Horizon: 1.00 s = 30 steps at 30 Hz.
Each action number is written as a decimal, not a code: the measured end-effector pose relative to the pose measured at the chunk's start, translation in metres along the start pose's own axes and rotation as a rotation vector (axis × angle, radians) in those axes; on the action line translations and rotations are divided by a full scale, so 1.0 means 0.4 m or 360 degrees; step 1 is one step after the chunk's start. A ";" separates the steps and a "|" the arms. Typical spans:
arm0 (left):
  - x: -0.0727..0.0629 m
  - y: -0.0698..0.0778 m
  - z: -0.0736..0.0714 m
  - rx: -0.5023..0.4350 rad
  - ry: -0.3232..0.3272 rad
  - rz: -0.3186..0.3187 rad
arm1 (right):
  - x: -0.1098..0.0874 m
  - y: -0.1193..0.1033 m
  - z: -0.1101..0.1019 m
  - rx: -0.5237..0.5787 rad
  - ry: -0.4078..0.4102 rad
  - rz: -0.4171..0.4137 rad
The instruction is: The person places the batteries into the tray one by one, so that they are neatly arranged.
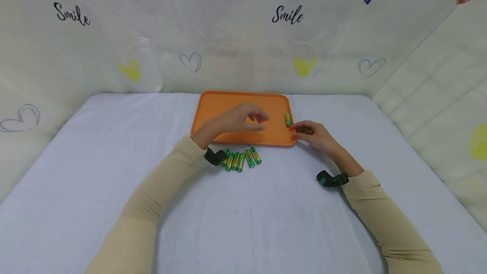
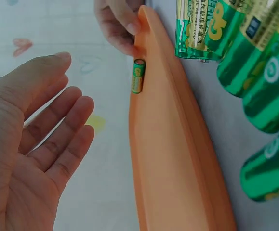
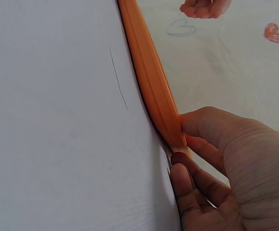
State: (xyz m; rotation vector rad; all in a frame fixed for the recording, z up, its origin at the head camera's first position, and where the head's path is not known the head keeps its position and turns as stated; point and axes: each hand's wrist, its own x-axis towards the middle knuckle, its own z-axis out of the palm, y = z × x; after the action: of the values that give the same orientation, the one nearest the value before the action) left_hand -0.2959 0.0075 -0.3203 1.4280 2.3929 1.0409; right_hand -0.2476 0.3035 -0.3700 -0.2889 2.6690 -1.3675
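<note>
An orange tray lies on the white-covered table, and my right hand pinches its right rim near the front corner. In the right wrist view the right thumb and fingers are at the tray's edge. One green and gold battery is inside the tray along the right side, just beyond the right fingertips. My left hand hovers over the middle of the tray, fingers loosely bent, with nothing in it. Several more green batteries lie in a loose row in front of the tray, partly behind the left wrist camera.
A black wrist camera sits on the left wrist and another camera on the right. Behind the table hangs a pale backdrop printed with hearts and the word Smile. White cloth covers the table.
</note>
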 end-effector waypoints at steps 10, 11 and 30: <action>-0.039 -0.010 0.000 0.0004 0.0021 0.0022 | -0.003 -0.003 0.002 0.0000 0.0008 0.0010; -0.044 -0.012 0.000 0.0006 0.0016 0.0014 | -0.003 -0.003 0.002 -0.0002 0.0009 0.0009; -0.128 -0.022 -0.009 0.0129 -0.0033 -0.0073 | -0.001 -0.001 -0.004 -0.0006 -0.0002 -0.0009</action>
State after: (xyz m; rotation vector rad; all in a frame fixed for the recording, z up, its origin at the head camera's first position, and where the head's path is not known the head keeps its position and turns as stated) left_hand -0.2768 -0.0391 -0.3336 1.3951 2.4672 0.9243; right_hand -0.2473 0.3047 -0.3686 -0.2977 2.6722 -1.3631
